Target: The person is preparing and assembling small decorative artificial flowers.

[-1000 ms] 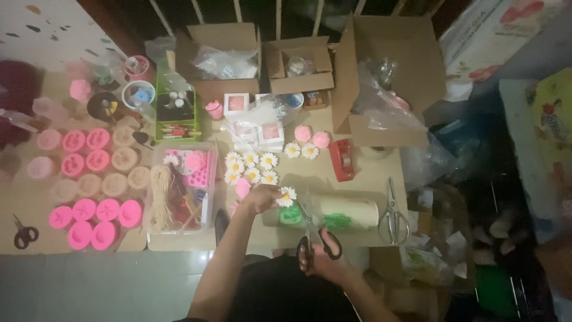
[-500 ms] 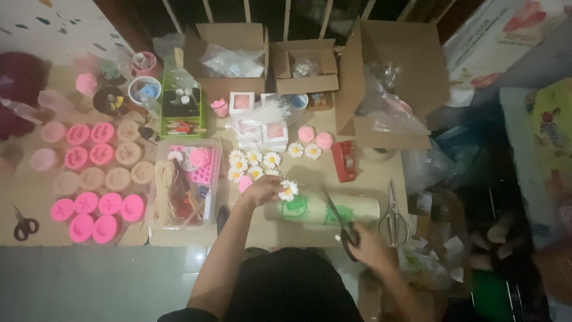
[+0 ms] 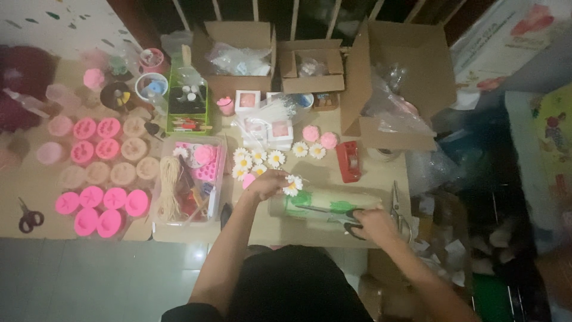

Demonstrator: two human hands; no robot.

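Over green-printed roll [image 3: 325, 206]: right hand [image 3: 372, 222] now further right, fingers gripping scissors [image 3: 351, 217]; left hand [image 3: 266, 183] still pinching daisy [image 3: 292, 185].

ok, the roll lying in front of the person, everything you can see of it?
The roll is a pale, cream-coloured cylinder with green leaf-like patches, lying on its side across the cardboard work surface. It looks like wrapped paper or film, but the picture is too blurred to tell. The left hand, holding a white daisy, is at its left end. The right hand rests at its right end with black-handled scissors laid against it.
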